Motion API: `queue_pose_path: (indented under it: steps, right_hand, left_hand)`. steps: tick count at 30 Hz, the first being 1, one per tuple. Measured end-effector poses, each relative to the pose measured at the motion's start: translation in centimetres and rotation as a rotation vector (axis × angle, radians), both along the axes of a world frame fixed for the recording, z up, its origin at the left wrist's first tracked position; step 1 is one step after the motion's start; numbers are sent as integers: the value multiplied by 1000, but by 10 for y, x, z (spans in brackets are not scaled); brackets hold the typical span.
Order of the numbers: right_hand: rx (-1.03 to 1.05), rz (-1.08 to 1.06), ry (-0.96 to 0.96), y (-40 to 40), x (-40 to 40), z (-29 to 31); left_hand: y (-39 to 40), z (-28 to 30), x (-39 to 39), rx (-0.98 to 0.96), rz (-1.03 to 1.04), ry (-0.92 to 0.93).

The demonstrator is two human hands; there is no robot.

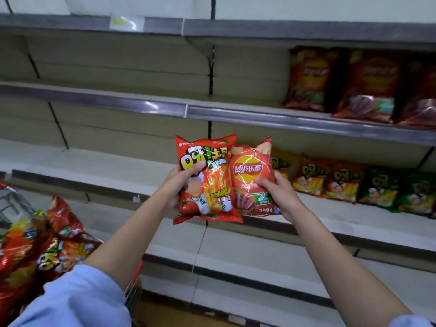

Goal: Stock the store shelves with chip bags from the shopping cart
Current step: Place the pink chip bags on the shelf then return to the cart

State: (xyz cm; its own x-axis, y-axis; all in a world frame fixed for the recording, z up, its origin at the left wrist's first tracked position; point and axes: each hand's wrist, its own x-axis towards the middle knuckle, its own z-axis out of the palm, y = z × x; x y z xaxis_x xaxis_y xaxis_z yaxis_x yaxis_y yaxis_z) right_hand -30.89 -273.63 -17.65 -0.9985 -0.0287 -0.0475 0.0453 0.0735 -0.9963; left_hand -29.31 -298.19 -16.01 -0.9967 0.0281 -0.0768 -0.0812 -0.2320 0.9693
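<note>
**2 bags up, neither shelved yet**

At frame centre, the left hand point(180, 182) grasps a red fries bag point(207, 185) and the right hand point(274, 193) grasps a Lay's bag point(253, 180), edges overlapping. The cart point(30, 244), lower left, holds more. The Lay's row point(363, 86), upper right, is blurred, so flavour matching is probably uncertain; the slick overlapping bags could slip, or land in the wrong row.
</note>
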Motion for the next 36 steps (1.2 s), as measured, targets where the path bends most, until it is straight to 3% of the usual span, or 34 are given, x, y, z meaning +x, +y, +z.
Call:
queue_pose_path:
  steps: [15,36]
  right_hand:
    - [-52,-143,181,79,13,80]
    - [-80,-310,168,138,-55,147]
  left_hand:
    - [81,87,-23,-81,-145,181]
    - [130,127,-104,-21,-225,140]
